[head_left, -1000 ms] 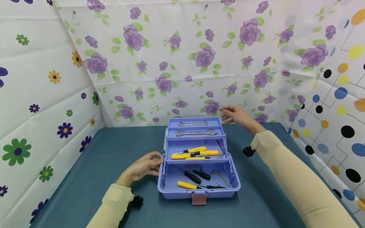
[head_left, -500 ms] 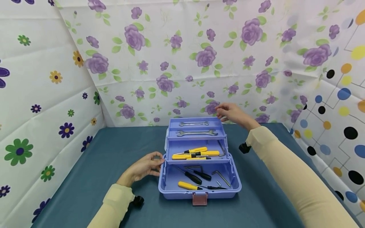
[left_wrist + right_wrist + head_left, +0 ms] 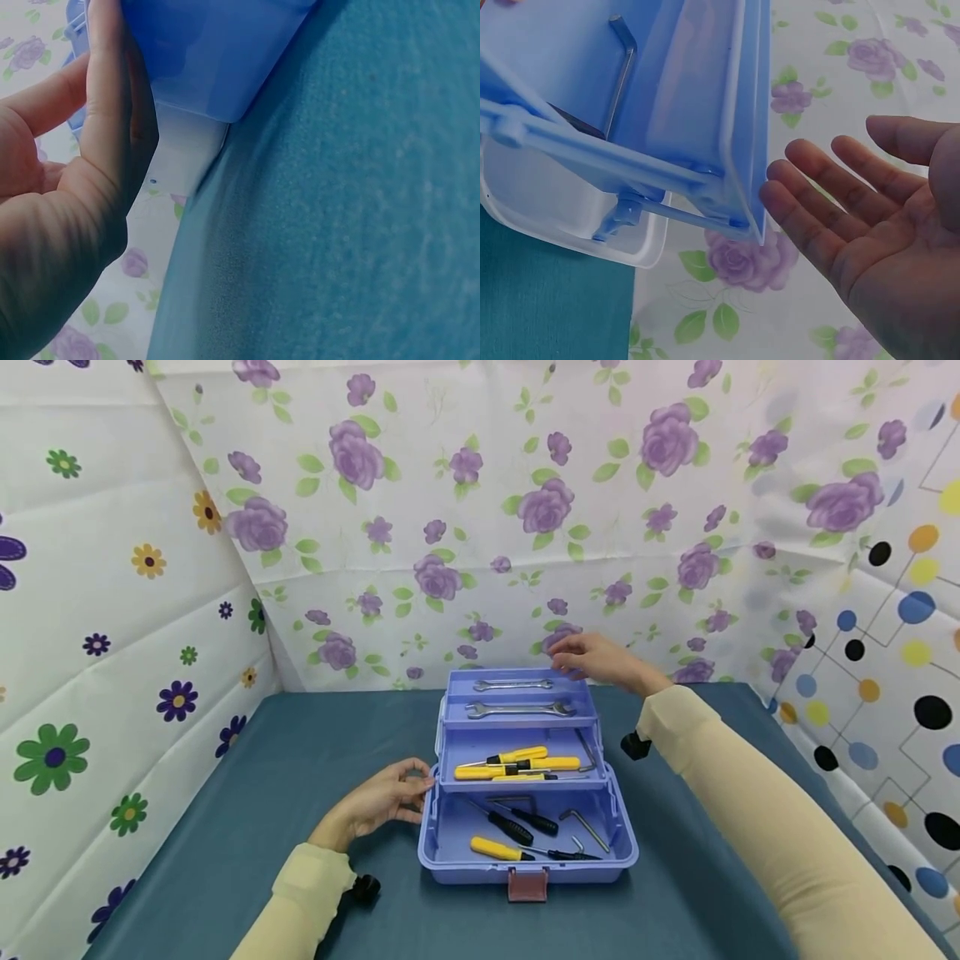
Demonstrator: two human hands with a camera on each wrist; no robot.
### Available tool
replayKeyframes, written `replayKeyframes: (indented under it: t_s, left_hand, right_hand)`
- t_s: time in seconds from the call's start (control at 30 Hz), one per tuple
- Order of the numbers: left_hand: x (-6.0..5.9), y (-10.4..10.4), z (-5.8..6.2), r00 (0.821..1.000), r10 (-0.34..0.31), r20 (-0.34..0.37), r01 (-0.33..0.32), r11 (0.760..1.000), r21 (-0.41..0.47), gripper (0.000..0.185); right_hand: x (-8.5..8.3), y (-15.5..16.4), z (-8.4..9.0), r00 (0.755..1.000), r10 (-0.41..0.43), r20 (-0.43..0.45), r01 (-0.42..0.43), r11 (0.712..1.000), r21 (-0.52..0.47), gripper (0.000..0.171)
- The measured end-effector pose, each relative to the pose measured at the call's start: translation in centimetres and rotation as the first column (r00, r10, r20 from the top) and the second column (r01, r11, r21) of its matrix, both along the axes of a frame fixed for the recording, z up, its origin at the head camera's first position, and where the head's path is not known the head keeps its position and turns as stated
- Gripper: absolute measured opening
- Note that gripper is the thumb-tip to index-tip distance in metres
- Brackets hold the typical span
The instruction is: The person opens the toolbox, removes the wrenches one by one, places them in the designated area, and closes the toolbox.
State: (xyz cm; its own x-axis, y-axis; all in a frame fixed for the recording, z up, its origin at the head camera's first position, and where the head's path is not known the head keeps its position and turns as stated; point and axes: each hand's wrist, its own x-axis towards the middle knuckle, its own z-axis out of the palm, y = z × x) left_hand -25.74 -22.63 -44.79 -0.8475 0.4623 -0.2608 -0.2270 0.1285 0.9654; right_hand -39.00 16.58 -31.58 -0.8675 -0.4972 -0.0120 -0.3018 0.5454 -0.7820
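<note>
A lilac-blue toolbox (image 3: pixel 435 852) stands unfolded, its two upper tiers stepped back above the base. My left hand (image 3: pixel 382 802) touches the box's left rim; its fingers look fairly straight in the left wrist view. Behind the top tray's (image 3: pixel 457 722) right back corner is my right hand (image 3: pixel 600 660), fingers relaxed and holding nothing. In the right wrist view its fingertips are close to the tray wall (image 3: pixel 742 112); contact cannot be told. Two wrenches (image 3: pixel 520 710) lie in the top tray. The middle tray holds yellow-handled screwdrivers (image 3: pixel 555 763) and a hex key (image 3: pixel 585 749).
The base holds black-handled screwdrivers (image 3: pixel 510 827), a yellow-handled one (image 3: pixel 495 848) and hex keys (image 3: pixel 585 831). A pink latch (image 3: pixel 527 885) hangs at the front. Behind the box shows a translucent lid (image 3: pixel 649 240). Teal cloth (image 3: pixel 337 727) covers the table; flowered sheets (image 3: pixel 450 485) surround it.
My right hand has moved left, from beside the top tray to behind its right back corner. The left hand has stayed at the rim, and the tools have not moved.
</note>
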Motion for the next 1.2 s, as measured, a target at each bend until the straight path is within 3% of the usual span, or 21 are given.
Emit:
replayKeyframes:
  t_s: [1.2]
  left_hand:
    - [0.1, -0.2, -0.3, 1.000, -0.012, -0.008, 0.012, 1.000, 0.024, 0.027]
  right_hand:
    - [-1.2, -3.6, -0.5, 0.991, 0.120, 0.059, -0.117, 0.992, -0.049, 0.035]
